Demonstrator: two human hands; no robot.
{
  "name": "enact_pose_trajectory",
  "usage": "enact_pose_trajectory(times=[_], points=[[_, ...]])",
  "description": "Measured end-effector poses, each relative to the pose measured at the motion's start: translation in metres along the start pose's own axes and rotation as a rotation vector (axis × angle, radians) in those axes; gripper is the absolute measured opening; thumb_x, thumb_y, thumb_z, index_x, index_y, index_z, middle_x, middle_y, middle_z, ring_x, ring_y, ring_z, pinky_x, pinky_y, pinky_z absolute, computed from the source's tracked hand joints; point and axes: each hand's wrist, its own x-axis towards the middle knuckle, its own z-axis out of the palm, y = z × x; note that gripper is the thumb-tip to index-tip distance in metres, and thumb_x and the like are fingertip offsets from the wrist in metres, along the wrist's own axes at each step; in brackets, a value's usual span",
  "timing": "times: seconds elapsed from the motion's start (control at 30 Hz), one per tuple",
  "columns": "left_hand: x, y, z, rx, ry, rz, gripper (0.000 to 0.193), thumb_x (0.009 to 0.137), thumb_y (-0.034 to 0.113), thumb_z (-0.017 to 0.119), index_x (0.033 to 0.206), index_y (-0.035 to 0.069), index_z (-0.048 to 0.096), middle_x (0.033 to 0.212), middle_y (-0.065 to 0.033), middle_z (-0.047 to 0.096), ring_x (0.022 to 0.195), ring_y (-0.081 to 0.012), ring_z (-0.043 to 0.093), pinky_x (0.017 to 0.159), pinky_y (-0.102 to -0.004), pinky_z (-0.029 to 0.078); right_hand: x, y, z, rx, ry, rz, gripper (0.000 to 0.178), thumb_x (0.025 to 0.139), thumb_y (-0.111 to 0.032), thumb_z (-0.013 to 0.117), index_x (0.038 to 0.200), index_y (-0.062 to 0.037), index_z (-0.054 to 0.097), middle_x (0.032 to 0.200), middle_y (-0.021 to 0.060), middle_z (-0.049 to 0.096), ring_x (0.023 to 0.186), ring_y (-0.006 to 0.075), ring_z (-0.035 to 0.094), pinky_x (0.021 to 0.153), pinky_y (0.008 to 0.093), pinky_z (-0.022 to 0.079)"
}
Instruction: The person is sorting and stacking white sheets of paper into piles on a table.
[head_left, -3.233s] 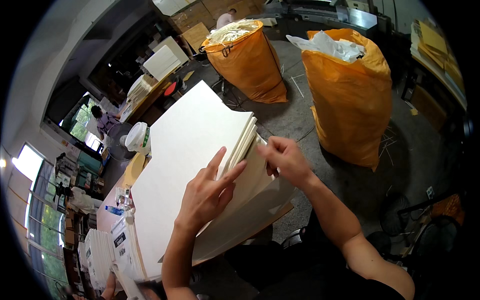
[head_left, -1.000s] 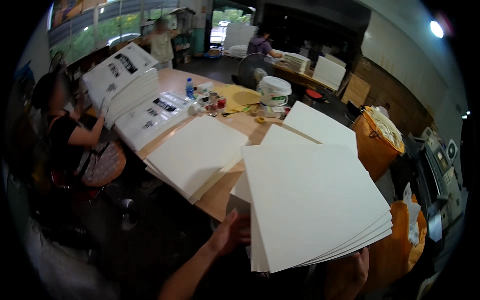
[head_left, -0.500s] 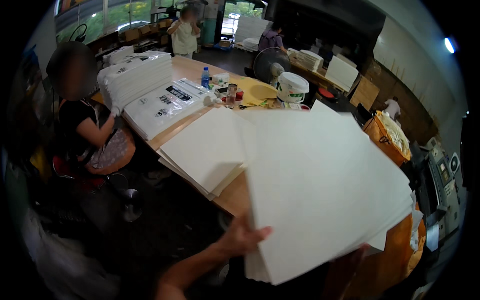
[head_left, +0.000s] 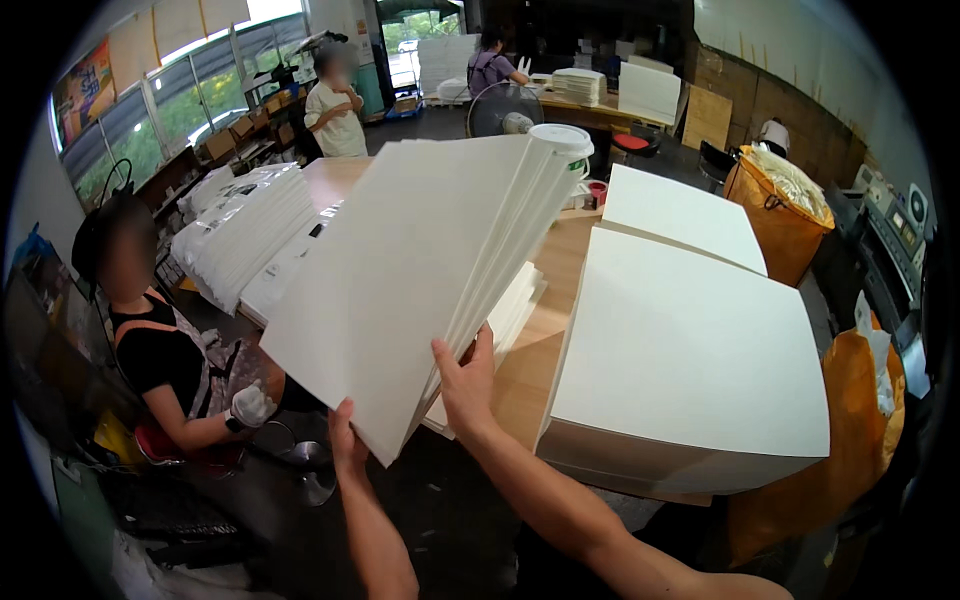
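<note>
Both my hands hold a thick bundle of large white sheets (head_left: 395,260) up at a tilt over the table. My left hand (head_left: 347,437) grips its lower left corner, the thumb showing and the other fingers hidden behind the sheets. My right hand (head_left: 467,388) grips the right edge near the bottom, where the sheets fan slightly apart. Partly hidden behind the bundle lies a lower pile of white sheets (head_left: 522,308) on the table. To the right stands a tall stack of white sheets (head_left: 690,350), with another white stack (head_left: 680,215) just beyond it.
Plastic-wrapped packs (head_left: 245,225) are piled at the table's far left. A gloved co-worker (head_left: 165,350) sits at the left edge. A white bucket (head_left: 560,145) and a fan (head_left: 505,115) stand beyond the bundle. Orange sacks (head_left: 765,215) flank the right side.
The bundle has moved from the right to the left, over the lower pile. The tall stack on the right now shows uncovered, and my right hand has come into plain sight.
</note>
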Motion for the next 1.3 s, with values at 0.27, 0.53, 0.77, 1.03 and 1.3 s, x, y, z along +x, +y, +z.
enact_pose_trajectory(times=[0.27, 0.53, 0.77, 1.03, 1.3], points=[[0.051, -0.112, -0.077, -0.051, 0.119, -0.393, 0.066, 0.096, 0.021, 0.074, 0.151, 0.001, 0.044, 0.149, -0.0129, 0.054, 0.140, -0.0306, 0.048, 0.116, -0.0441, 0.039, 0.033, 0.209, -0.077, -0.284, 0.144, 0.568, 0.054, 0.091, -0.015, 0.076, 0.133, 0.0035, 0.047, 0.127, 0.0192, 0.062, 0.114, 0.0272, 0.062, 0.093, 0.0413, 0.053], [0.058, -0.104, -0.053, -0.024, 0.143, -0.448, 0.059, 0.103, 0.034, 0.064, 0.149, 0.000, 0.047, 0.149, -0.0128, 0.055, 0.137, -0.0301, 0.052, 0.115, -0.0465, 0.042, -0.053, 0.184, -0.124, -0.486, -0.392, 0.453, 0.043, 0.095, -0.023, 0.074, 0.128, 0.0004, 0.058, 0.116, 0.0126, 0.068, 0.106, 0.0193, 0.064, 0.090, 0.0358, 0.054], [0.039, -0.136, -0.075, 0.343, 0.615, 0.053, 0.037, 0.103, 0.017, 0.058, 0.132, -0.004, 0.059, 0.133, -0.0181, 0.064, 0.120, -0.0281, 0.062, 0.106, -0.0401, 0.048, -0.230, -0.072, -0.414, -0.740, -0.269, 0.617, 0.038, 0.100, -0.041, 0.068, 0.120, -0.0087, 0.074, 0.110, 0.0062, 0.076, 0.104, 0.0181, 0.070, 0.094, 0.0364, 0.054], [-0.108, 0.000, 0.329, 0.357, -0.144, 0.700, 0.027, 0.099, 0.008, 0.050, 0.119, -0.007, 0.061, 0.115, -0.0157, 0.067, 0.111, -0.0255, 0.064, 0.103, -0.0368, 0.049, -0.277, -0.330, -0.514, -0.819, 0.886, -0.176, 0.021, 0.104, -0.020, 0.063, 0.093, -0.0028, 0.068, 0.083, 0.0008, 0.068, 0.073, 0.0090, 0.060, 0.068, 0.0263, 0.050], [-0.189, -0.079, 0.543, 0.788, -1.346, 0.648, 0.030, 0.090, 0.001, 0.068, 0.119, 0.006, 0.071, 0.091, -0.0117, 0.074, 0.086, -0.0239, 0.073, 0.080, -0.0342, 0.057, -0.189, -0.351, -0.476, -1.329, 0.706, -0.181, 0.050, 0.103, -0.043, 0.063, 0.077, -0.0010, 0.057, 0.071, 0.0166, 0.063, 0.064, 0.0327, 0.063, 0.062, 0.0457, 0.049]])
